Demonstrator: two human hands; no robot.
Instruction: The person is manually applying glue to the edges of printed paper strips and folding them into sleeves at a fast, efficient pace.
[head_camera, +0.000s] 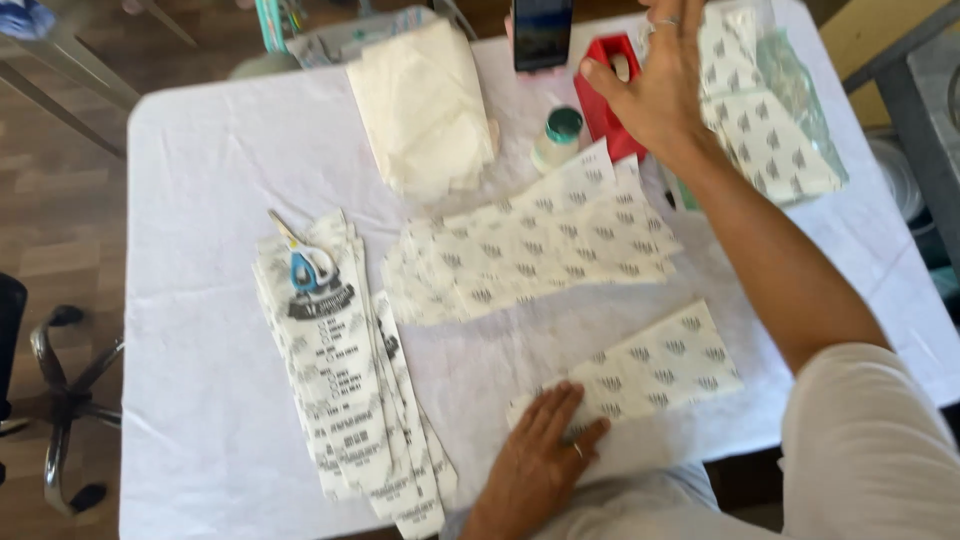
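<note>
My left hand (540, 452) lies flat, fingers apart, on the near end of a folded patterned paper piece (655, 365) at the table's front edge. My right hand (655, 75) reaches to the far side, fingers spread over a red holder (606, 105); whether it grips the holder I cannot tell. A small white bottle with a green cap (558, 137) stands just left of that holder. Between my hands a spread of several patterned paper pieces (535, 250) covers the table's middle.
A stack of long printed paper strips (350, 400) lies at the front left, with blue-handled scissors (303, 260) on top. Cream folded paper (420, 105), a dark phone (542, 32) and a clear bag of patterned pieces (775, 110) sit at the back of the white-covered table (200, 200). A chair base (60, 400) stands left.
</note>
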